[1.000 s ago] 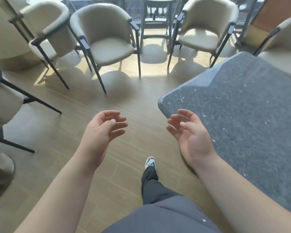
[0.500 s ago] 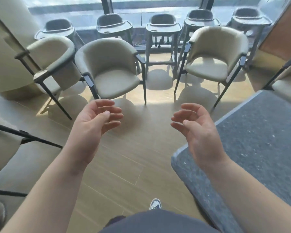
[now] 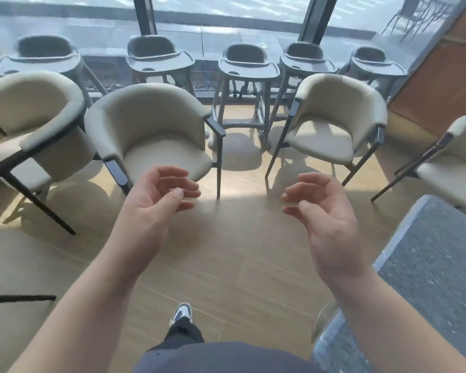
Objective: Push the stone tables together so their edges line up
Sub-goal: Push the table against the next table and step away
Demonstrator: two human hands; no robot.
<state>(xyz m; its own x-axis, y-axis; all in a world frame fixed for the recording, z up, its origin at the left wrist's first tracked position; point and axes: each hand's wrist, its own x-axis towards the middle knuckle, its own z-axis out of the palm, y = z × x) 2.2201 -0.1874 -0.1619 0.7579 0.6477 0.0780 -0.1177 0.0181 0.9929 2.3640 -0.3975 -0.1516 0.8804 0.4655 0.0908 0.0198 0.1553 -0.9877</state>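
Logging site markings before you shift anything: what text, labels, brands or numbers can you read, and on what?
None readable: no lettering shows on the stone table, the cream armchairs, the grey high chairs or the shoe; the picture is soft, so fine print would be lost.

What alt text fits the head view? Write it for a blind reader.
Two empty hands, left hand and right hand, hover open over wooden floor, touching nothing. A grey stone table sits at lower right; beige armchairs and grey high chairs line the window.
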